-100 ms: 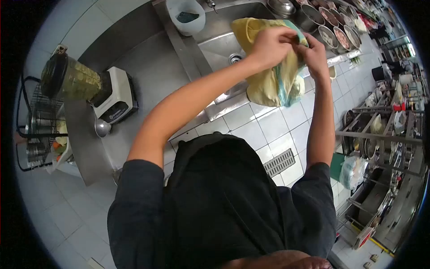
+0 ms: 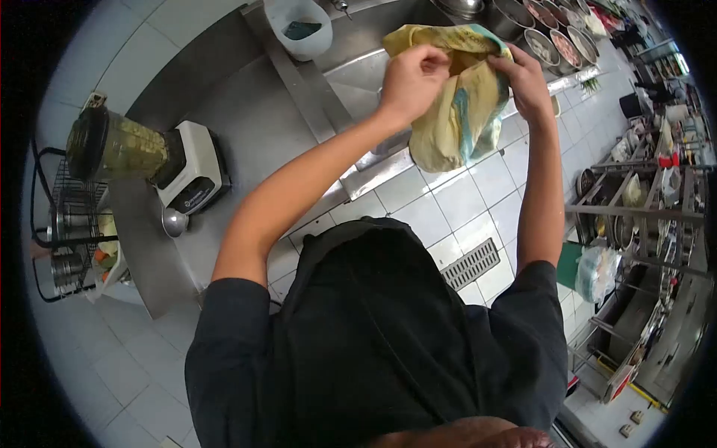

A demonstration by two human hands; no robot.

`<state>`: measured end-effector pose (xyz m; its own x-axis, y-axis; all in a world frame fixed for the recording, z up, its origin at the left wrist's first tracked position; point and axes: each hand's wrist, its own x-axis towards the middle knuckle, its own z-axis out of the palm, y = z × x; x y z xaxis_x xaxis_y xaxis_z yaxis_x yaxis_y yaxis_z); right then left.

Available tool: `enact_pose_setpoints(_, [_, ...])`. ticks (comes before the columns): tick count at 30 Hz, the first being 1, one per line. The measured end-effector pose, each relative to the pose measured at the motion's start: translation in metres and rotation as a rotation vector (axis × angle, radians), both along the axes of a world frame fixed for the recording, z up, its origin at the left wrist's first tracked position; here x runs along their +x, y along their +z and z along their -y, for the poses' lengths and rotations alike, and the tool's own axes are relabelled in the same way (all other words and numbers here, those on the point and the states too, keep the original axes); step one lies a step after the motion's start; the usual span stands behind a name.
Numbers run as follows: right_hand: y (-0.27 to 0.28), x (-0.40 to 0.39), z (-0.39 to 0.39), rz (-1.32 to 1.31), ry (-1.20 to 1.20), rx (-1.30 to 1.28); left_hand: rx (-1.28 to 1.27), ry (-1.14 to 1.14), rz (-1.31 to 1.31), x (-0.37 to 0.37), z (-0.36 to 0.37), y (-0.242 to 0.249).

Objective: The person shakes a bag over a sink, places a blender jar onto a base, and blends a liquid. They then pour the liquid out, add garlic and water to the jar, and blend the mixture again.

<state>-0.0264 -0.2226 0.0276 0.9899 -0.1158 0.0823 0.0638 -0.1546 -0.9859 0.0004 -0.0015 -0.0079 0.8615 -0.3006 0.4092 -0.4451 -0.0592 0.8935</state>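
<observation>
A crumpled yellow bag with teal patches hangs in front of me, over the sink's front edge. Its mouth gapes at the top, showing a darker inside. My right hand pinches the bag's upper right rim between thumb and fingers. In front of the mouth's left side is my left hand, its fingers curled in a pinch. Whether those fingertips hold the rim or anything small is hidden from view.
A steel sink lies behind the bag, with a translucent container at its left. A blender and a ladle are on the left counter. Metal bowls of food stand at back right. Shelving lines the right.
My left hand has moved left, away from my right hand, across the bag's top. The bag's mouth now shows wider. My right hand remains at the rim.
</observation>
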Motion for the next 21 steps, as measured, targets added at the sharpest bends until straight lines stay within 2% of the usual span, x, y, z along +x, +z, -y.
enact_pose_setpoints(2, [0.012,-0.01,-0.002,-0.043,0.012,0.157,0.167,0.13,0.131,0.0,-0.004,-0.009])
enact_pose_setpoints(6, [0.01,-0.015,0.021,-0.213,0.03,0.421,0.161,0.263,0.357,0.003,0.009,-0.016])
enact_pose_setpoints(9, [0.009,-0.021,0.044,-0.249,0.213,0.701,0.274,0.152,0.508,0.025,0.01,-0.022])
enact_pose_setpoints(13, [0.001,-0.032,0.066,-0.22,0.147,0.732,0.249,0.161,0.56,0.026,0.007,-0.011])
enact_pose_setpoints(17, [-0.01,-0.036,0.075,-0.213,0.045,0.669,0.206,0.196,0.444,0.031,-0.008,-0.004])
enact_pose_setpoints(20, [-0.011,-0.036,0.067,-0.22,0.073,0.67,0.212,0.274,0.612,0.027,-0.01,-0.005])
enact_pose_setpoints(21, [-0.01,-0.035,0.063,-0.213,0.108,0.675,0.23,0.202,0.672,0.018,-0.008,-0.001])
